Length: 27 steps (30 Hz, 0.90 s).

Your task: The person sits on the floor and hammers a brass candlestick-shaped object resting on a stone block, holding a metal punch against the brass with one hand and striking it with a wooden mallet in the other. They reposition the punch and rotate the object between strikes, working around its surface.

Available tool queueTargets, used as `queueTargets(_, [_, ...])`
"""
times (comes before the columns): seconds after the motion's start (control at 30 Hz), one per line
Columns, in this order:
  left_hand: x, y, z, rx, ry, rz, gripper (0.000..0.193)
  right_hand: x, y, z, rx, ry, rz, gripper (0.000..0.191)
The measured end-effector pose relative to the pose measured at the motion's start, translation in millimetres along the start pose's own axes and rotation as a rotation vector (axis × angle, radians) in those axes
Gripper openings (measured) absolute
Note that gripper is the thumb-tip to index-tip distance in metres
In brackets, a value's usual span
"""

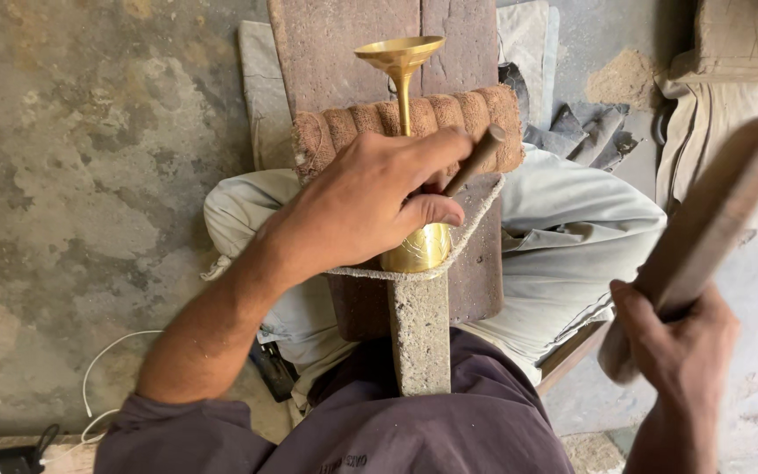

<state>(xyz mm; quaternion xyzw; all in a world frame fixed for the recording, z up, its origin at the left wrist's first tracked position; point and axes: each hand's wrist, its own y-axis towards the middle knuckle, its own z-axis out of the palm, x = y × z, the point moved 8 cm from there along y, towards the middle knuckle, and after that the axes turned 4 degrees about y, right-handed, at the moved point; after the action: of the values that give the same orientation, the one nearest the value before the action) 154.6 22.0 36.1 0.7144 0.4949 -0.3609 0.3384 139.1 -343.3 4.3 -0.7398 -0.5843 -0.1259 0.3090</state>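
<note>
Worn brown wooden plank (344, 53) under a ribbed padded roll (484, 118), shiny brass goblet-shaped vessel (407, 158) lying lengthwise beneath the left hand (370, 197), flared foot pointing away, left hand pinching a short wooden-handled punch (477, 160), right hand (682, 347) gripping a raised flat wooden mallet (704, 228)

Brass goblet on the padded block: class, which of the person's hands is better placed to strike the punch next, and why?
Probably the right hand: it holds the wooden mallet raised and free. The left hand is busy steadying the punch against the brass goblet.
</note>
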Motion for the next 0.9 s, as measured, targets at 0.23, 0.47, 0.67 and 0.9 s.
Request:
queueTargets(0.23, [-6,20,27,0.331,0.071,0.053,0.032,4,-31,7,-0.038,0.144,0.001,0.042])
queueTargets(0.47, [-14,23,32,0.411,0.074,0.183,0.024,51,-54,15,-0.158,-0.039,-0.166,0.041])
queueTargets(0.67, [-21,28,36,0.497,0.083,0.275,0.027,45,-76,34,-0.234,-0.04,-0.218,0.038])
queueTargets(0.9, [-40,30,36,0.59,0.175,0.433,0.039,29,-104,55,-0.456,-0.193,-0.271,0.038])
